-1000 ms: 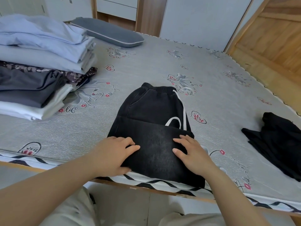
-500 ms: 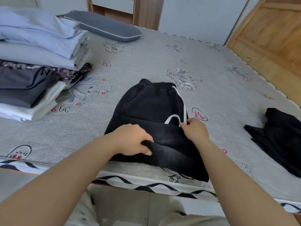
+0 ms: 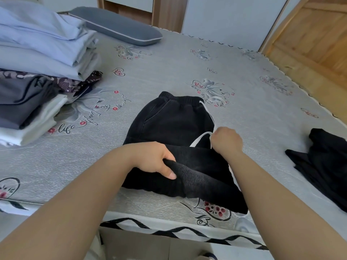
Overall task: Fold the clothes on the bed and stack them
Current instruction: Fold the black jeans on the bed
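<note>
Black trousers [image 3: 174,119] in both hands

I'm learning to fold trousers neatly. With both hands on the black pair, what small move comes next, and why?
Probably carry the gripped near fold up over the elastic waistband. The left hand grips the black denim trousers at that fold; the right hand pinches the white drawstring, so tuck it under first.

A home bedroom. A bed [image 3: 169,76] with a grey flower-and-heart printed cover fills the view. At its far end lies a grey pillow [image 3: 120,25]; on its left side sits a stack [image 3: 37,72] of folded clothes. Beyond the bed stand white cupboards [image 3: 225,17] and wooden panelling [image 3: 315,38].
</note>
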